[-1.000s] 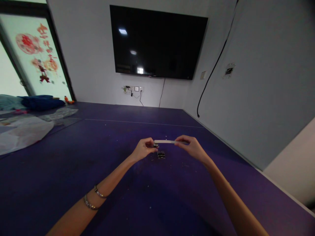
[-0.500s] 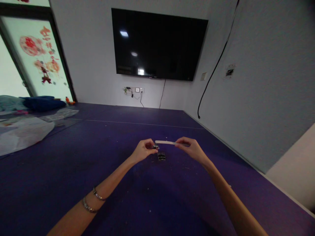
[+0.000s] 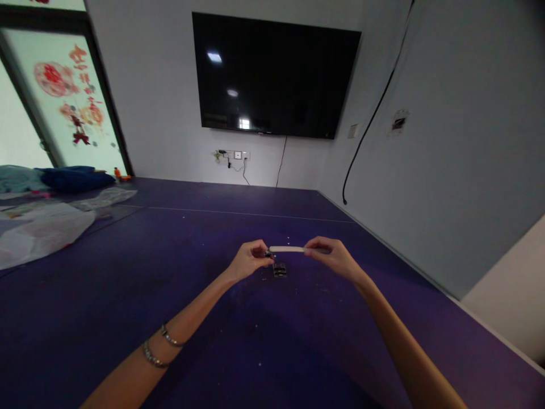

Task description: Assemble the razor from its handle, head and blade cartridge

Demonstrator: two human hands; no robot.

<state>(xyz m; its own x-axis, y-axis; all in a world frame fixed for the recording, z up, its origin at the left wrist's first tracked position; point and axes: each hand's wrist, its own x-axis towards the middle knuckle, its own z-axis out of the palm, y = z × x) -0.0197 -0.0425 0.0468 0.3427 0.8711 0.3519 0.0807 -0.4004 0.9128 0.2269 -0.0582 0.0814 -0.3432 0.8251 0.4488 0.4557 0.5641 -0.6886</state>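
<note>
My left hand [image 3: 250,259] is closed in a pinch on a small piece with dark and shiny parts [image 3: 269,254], mostly hidden by the fingers. My right hand [image 3: 331,257] grips the right end of a slim, flat, pale strip [image 3: 287,249] between thumb and fingertips. The strip lies nearly level, and its left end meets or almost meets the small piece; contact is too small to make out. Just below, on the purple surface, sits a small dark block [image 3: 280,270] that looks like a circuit board with light details.
The purple surface [image 3: 191,318] stretches to the wall, with tiny white specks on it. Translucent plastic sheeting [image 3: 46,230] and a dark blue cloth [image 3: 79,179] lie at the left. A black cable [image 3: 369,128] hangs along the right wall. A television [image 3: 276,76] is mounted ahead.
The pale strip has turned slightly, showing more of its flat face, and its left end has dipped a little. Both hands stay almost in place.
</note>
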